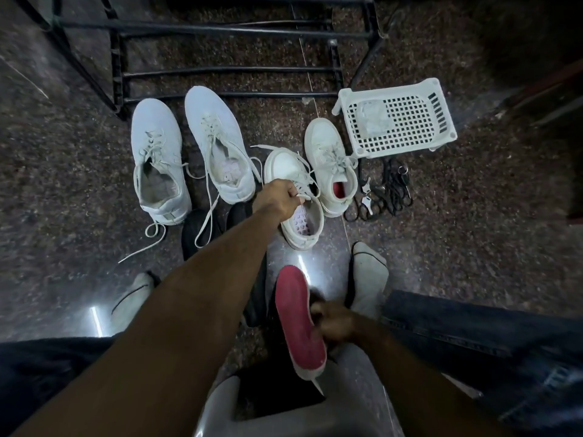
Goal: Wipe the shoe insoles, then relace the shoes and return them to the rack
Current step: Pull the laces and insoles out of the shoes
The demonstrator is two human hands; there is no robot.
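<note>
Left hand pinches laces at small shoe tongue, steadying opening; right hand grips red insole, probably for reinsertion.

A person's bare forearms reach forward from the camera, with no sleeves, watch or rings visible on the left hand or the blurred right hand. Dark blue denim jeans cover both legs, the fabric showing stitched seams at the right thigh. The feet wear pale grey-white socks, each marked with a thin dark line: the left sock and the right sock.
</note>
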